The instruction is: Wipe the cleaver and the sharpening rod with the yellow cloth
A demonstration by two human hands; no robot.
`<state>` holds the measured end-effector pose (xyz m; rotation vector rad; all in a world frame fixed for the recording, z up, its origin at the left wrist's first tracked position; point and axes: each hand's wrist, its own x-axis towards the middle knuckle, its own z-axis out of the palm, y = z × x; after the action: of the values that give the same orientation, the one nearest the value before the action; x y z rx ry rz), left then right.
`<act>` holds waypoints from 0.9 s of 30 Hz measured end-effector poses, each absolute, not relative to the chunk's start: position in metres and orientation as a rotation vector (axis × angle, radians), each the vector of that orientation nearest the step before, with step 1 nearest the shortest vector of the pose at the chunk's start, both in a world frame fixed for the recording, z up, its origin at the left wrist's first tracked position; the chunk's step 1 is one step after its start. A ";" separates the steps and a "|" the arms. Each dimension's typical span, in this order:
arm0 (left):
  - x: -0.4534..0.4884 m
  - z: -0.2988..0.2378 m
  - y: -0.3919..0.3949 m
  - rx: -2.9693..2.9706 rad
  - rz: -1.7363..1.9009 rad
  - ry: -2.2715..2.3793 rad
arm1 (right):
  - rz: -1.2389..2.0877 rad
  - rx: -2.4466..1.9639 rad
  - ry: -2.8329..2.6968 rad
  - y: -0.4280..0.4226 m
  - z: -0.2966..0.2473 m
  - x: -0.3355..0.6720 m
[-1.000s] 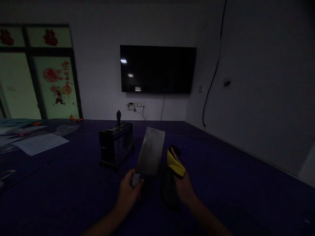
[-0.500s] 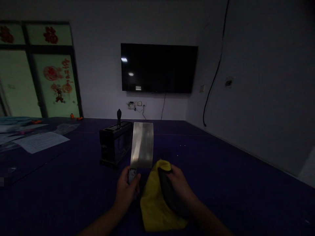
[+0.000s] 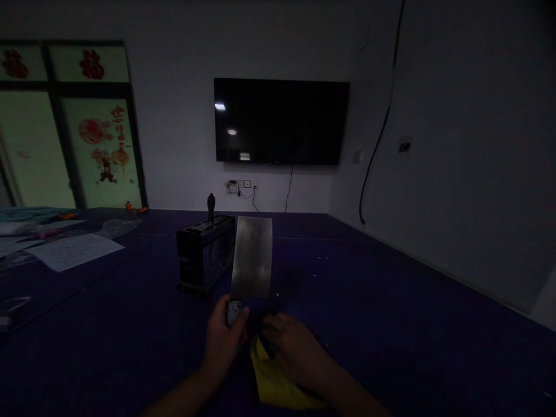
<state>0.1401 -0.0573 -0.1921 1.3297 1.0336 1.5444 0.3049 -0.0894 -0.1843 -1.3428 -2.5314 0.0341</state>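
Note:
A cleaver point(image 3: 252, 258) with a broad metal blade stands upright in my left hand point(image 3: 221, 336), whose fingers wrap round its handle. My right hand point(image 3: 295, 350) is closed on a yellow and dark grey cloth point(image 3: 278, 385), just right of the cleaver's handle. The lower part of the cloth hangs down below my right hand. Behind the blade, to its left, is a black knife block point(image 3: 202, 255) with clear-looking sides. One dark handle point(image 3: 211, 208) sticks up from its top.
Paper sheets point(image 3: 76, 251) and a clear plastic bag point(image 3: 117, 227) lie on the dark blue table point(image 3: 382, 324) at the left. Small orange things point(image 3: 130, 206) sit at its far edge. A television point(image 3: 282, 120) hangs on the wall; a black cable point(image 3: 377, 147) runs down at the right.
My right hand has moved left and down with the cloth, towards the cleaver's handle. The cloth is more bunched, and less of it shows. My left hand holds the cleaver nearly still.

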 end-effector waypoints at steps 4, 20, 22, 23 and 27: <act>0.140 -0.194 -0.058 1.323 1.546 1.062 | 0.062 -1.297 -2.546 -0.090 -0.184 0.304; 0.078 0.023 -0.017 2.376 1.703 1.612 | 0.133 -1.261 -2.502 -0.086 -0.193 0.309; 0.075 0.062 -0.010 2.520 1.675 1.878 | 0.125 -1.254 -2.507 -0.086 -0.193 0.309; 0.074 0.078 -0.006 2.568 1.663 2.044 | 0.120 -1.250 -2.508 -0.086 -0.193 0.309; 0.069 0.123 0.007 2.965 1.229 2.351 | 0.087 -1.252 -2.505 -0.087 -0.192 0.309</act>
<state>0.0693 0.0073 0.1232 2.9646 2.3512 1.2288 0.3088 -0.0869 -0.1916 -1.2522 -2.5049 0.0866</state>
